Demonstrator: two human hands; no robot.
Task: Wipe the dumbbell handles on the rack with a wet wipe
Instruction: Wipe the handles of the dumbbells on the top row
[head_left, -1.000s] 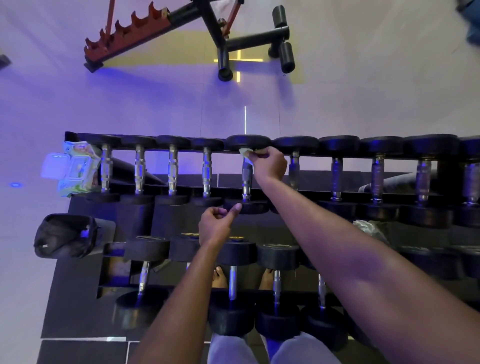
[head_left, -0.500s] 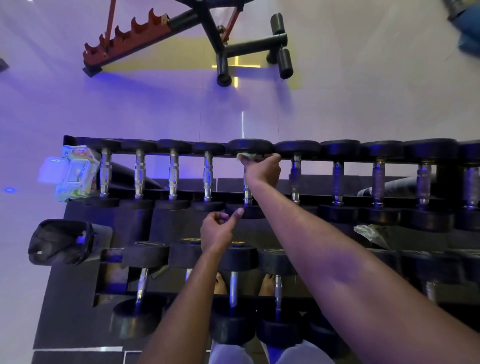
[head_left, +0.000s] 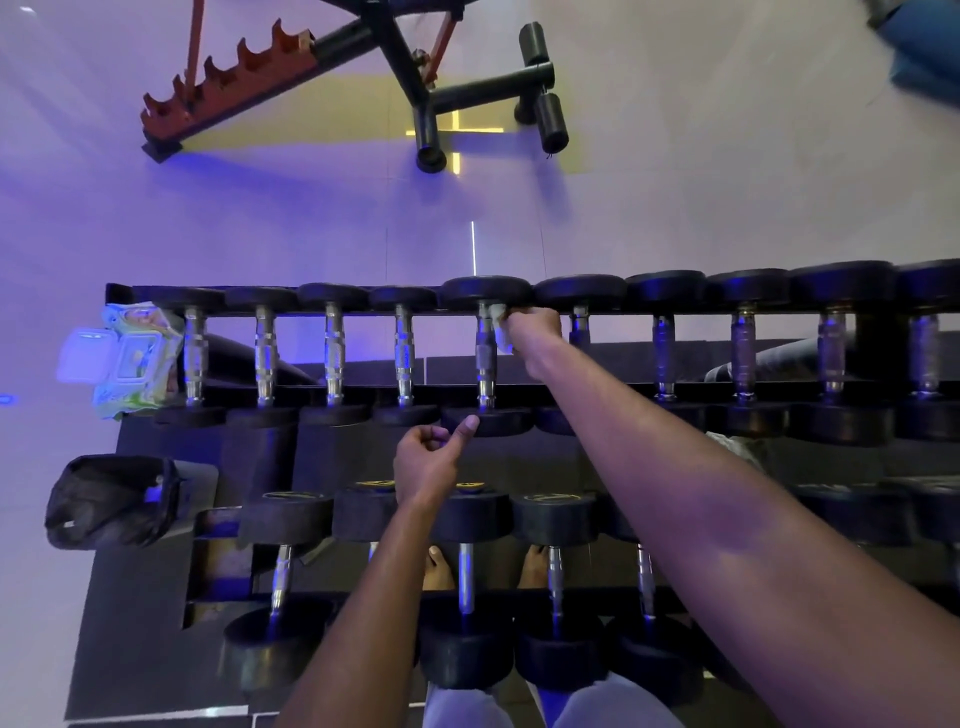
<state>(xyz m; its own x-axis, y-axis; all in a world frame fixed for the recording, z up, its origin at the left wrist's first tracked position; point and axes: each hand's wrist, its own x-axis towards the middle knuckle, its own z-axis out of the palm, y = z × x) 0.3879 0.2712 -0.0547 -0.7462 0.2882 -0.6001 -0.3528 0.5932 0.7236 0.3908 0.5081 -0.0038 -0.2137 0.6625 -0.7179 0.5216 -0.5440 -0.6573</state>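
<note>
text: none legible | yellow marks on dumbbell ends (head_left: 470, 486): too blurred to read

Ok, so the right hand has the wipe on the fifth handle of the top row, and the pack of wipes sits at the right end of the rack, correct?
Not quite. In the head view the pack of wipes sits at the left end of the rack, not the right. The rest holds: the right hand presses the wipe on the fifth handle of the top row.

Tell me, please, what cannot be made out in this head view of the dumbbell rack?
- Most of the wet wipe: covered by the right hand gripping it at the fifth handle.
- The next handle: largely behind the right forearm.
- Rightmost dumbbells: cut off by the frame edge.
- Print on the wipes pack: too small and blurred.
- Left hand: whether its curled fingers hold anything.
</note>
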